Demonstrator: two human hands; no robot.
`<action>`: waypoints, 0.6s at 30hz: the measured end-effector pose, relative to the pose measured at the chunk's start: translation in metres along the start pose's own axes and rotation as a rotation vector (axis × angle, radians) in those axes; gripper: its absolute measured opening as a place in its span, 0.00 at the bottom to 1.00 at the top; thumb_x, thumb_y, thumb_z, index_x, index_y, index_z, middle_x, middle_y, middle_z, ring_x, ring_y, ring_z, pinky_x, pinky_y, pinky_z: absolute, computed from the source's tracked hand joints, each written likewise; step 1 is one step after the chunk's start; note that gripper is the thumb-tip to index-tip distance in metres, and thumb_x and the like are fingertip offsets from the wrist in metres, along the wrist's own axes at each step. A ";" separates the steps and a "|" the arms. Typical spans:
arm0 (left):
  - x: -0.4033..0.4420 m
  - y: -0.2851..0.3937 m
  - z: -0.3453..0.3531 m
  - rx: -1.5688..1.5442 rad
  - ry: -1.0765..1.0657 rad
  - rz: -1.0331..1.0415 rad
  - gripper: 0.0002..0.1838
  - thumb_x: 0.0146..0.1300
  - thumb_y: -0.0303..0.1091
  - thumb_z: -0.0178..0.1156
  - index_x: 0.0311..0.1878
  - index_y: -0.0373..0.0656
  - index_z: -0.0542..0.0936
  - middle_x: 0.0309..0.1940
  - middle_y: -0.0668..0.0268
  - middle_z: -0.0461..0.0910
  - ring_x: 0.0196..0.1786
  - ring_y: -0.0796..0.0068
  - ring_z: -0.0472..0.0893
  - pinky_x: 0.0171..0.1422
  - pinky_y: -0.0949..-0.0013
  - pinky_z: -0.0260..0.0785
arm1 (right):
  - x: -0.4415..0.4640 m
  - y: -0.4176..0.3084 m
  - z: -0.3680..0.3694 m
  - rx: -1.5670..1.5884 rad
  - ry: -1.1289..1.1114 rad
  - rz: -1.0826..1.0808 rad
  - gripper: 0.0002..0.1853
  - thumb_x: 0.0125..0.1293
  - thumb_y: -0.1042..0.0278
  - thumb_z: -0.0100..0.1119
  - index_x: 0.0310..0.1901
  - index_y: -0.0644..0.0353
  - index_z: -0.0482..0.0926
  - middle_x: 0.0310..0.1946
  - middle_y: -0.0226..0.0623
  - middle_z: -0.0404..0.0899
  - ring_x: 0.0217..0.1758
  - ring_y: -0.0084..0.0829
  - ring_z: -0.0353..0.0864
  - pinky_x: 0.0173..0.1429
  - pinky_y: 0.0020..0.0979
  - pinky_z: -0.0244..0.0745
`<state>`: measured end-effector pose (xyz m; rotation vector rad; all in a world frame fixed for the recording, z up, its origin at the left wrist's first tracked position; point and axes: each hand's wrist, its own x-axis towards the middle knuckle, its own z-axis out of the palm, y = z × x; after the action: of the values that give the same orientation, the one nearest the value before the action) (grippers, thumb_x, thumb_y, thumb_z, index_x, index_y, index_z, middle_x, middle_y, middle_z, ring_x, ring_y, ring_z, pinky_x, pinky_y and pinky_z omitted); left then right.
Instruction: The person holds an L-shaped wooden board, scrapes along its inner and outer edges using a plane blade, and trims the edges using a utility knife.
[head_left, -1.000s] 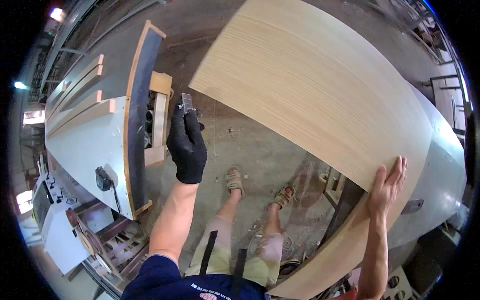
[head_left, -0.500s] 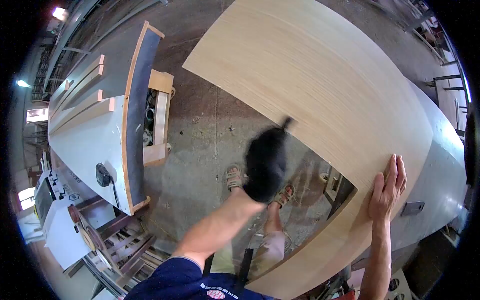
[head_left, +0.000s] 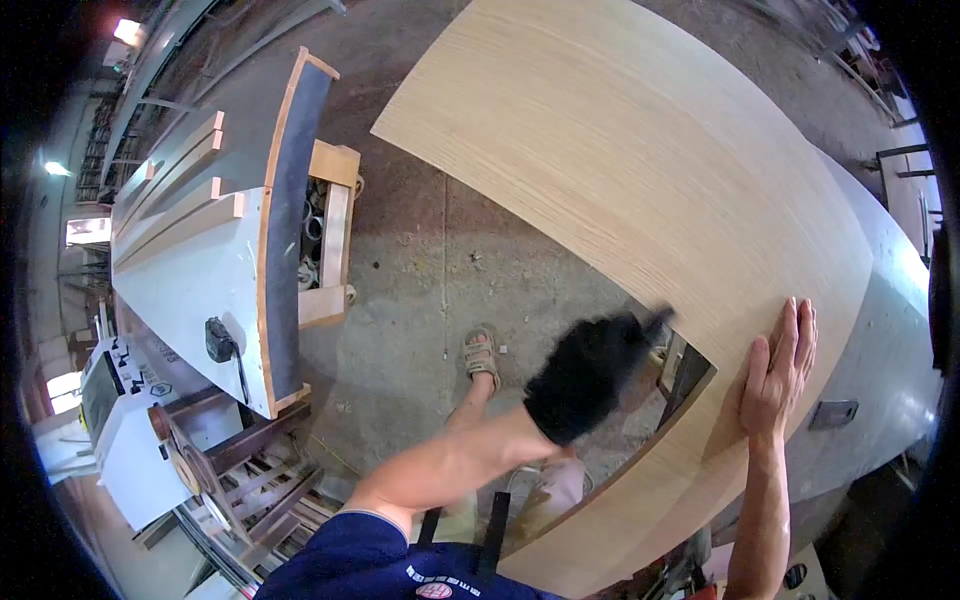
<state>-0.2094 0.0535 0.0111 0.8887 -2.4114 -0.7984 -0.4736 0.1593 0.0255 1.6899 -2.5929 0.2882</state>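
Observation:
My left hand [head_left: 590, 375], in a black glove, is closed beside the inner edge of a large light wood-grain panel [head_left: 610, 150]. A small dark tip [head_left: 657, 318] sticks out from the glove at the panel's edge. Motion blurs it, and whether it is a tool or a gloved finger I cannot make out. Bare, my right hand [head_left: 778, 375] lies flat on the panel near its right side, fingers stretched forward. The panel has a cut-out corner close to the left hand.
Under the panel's right side is a grey surface [head_left: 885, 330] with a dark rectangular recess [head_left: 833, 414]. A workbench [head_left: 195, 280] at left carries wooden strips [head_left: 185, 215] and a black corded device [head_left: 220, 340]. A sandalled foot [head_left: 480, 355] stands on the concrete floor [head_left: 420, 290].
My left hand has swept right and toward me along the panel's inner edge, nearer the cut-out corner. My right hand stays flat at the same spot on the panel.

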 end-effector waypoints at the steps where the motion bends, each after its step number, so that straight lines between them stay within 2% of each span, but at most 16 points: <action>1: -0.002 -0.009 0.002 0.046 0.111 0.019 0.32 0.61 0.23 0.57 0.71 0.41 0.72 0.39 0.53 0.81 0.38 0.54 0.81 0.42 0.54 0.74 | 0.001 0.001 0.001 -0.007 -0.001 0.001 0.32 0.69 0.63 0.52 0.75 0.57 0.65 0.78 0.47 0.58 0.82 0.46 0.52 0.84 0.48 0.44; 4: -0.018 -0.068 0.011 0.171 0.425 0.076 0.29 0.64 0.21 0.54 0.71 0.41 0.72 0.39 0.51 0.81 0.40 0.53 0.82 0.43 0.53 0.74 | 0.000 -0.002 -0.002 0.004 -0.008 0.022 0.32 0.70 0.63 0.53 0.74 0.58 0.65 0.78 0.48 0.57 0.82 0.46 0.52 0.84 0.48 0.44; 5: -0.011 -0.087 -0.020 0.010 0.416 -0.191 0.25 0.66 0.21 0.53 0.67 0.38 0.75 0.38 0.50 0.81 0.41 0.51 0.83 0.43 0.52 0.74 | -0.001 -0.002 -0.003 0.007 -0.007 0.020 0.31 0.70 0.63 0.53 0.74 0.57 0.65 0.78 0.47 0.57 0.82 0.46 0.52 0.84 0.48 0.44; 7: 0.011 -0.091 -0.050 0.190 0.447 -0.270 0.22 0.66 0.21 0.53 0.65 0.36 0.76 0.40 0.49 0.82 0.42 0.50 0.83 0.42 0.52 0.74 | 0.001 -0.004 -0.004 0.014 -0.001 0.019 0.31 0.70 0.63 0.53 0.74 0.57 0.65 0.78 0.47 0.57 0.82 0.46 0.52 0.84 0.48 0.43; 9: 0.003 -0.097 -0.013 0.116 0.443 -0.211 0.24 0.65 0.21 0.54 0.66 0.36 0.74 0.42 0.49 0.82 0.43 0.50 0.83 0.41 0.53 0.74 | 0.002 -0.004 -0.002 0.018 0.012 0.023 0.31 0.70 0.63 0.53 0.74 0.57 0.65 0.78 0.46 0.57 0.82 0.46 0.53 0.84 0.48 0.43; 11: -0.008 -0.048 0.029 0.126 0.388 0.007 0.26 0.64 0.23 0.54 0.67 0.37 0.75 0.50 0.48 0.82 0.47 0.52 0.82 0.44 0.52 0.73 | 0.000 -0.003 -0.003 0.017 0.012 0.018 0.31 0.70 0.63 0.53 0.74 0.57 0.65 0.78 0.46 0.58 0.82 0.46 0.53 0.84 0.48 0.43; 12: -0.012 -0.006 0.037 -0.014 0.133 0.065 0.25 0.63 0.23 0.54 0.64 0.37 0.76 0.55 0.47 0.80 0.51 0.51 0.80 0.52 0.51 0.73 | 0.001 -0.002 -0.003 0.018 0.015 0.015 0.31 0.70 0.63 0.53 0.74 0.57 0.65 0.77 0.46 0.58 0.82 0.46 0.53 0.84 0.48 0.43; 13: -0.012 0.030 0.056 0.031 -0.109 0.044 0.26 0.67 0.27 0.54 0.69 0.39 0.73 0.60 0.47 0.78 0.60 0.50 0.77 0.65 0.51 0.66 | 0.002 -0.002 -0.003 0.020 0.018 0.012 0.31 0.70 0.63 0.53 0.74 0.56 0.66 0.77 0.46 0.59 0.82 0.46 0.53 0.84 0.47 0.43; 15: -0.012 0.038 0.068 -0.045 -0.201 -0.029 0.26 0.67 0.28 0.54 0.69 0.40 0.73 0.60 0.47 0.78 0.62 0.50 0.77 0.69 0.52 0.66 | 0.002 0.001 0.000 0.018 0.012 0.005 0.31 0.69 0.63 0.53 0.74 0.56 0.66 0.77 0.47 0.60 0.82 0.46 0.53 0.84 0.47 0.44; 17: -0.023 -0.022 0.046 -0.036 0.183 -0.017 0.23 0.71 0.25 0.52 0.68 0.37 0.74 0.55 0.50 0.81 0.58 0.50 0.79 0.65 0.51 0.70 | 0.000 0.002 -0.001 0.015 0.017 0.027 0.31 0.69 0.63 0.54 0.74 0.56 0.66 0.76 0.47 0.60 0.82 0.46 0.54 0.84 0.47 0.44; 18: -0.011 -0.027 0.019 0.010 0.243 -0.173 0.22 0.70 0.23 0.52 0.67 0.35 0.75 0.51 0.52 0.81 0.52 0.51 0.79 0.59 0.54 0.71 | 0.002 -0.002 -0.002 0.016 0.018 0.036 0.31 0.69 0.63 0.54 0.74 0.56 0.67 0.76 0.47 0.60 0.82 0.46 0.54 0.84 0.47 0.44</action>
<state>-0.2011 0.0513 -0.0228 1.1411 -2.1508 -0.6951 -0.4724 0.1571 0.0284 1.6387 -2.6181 0.3251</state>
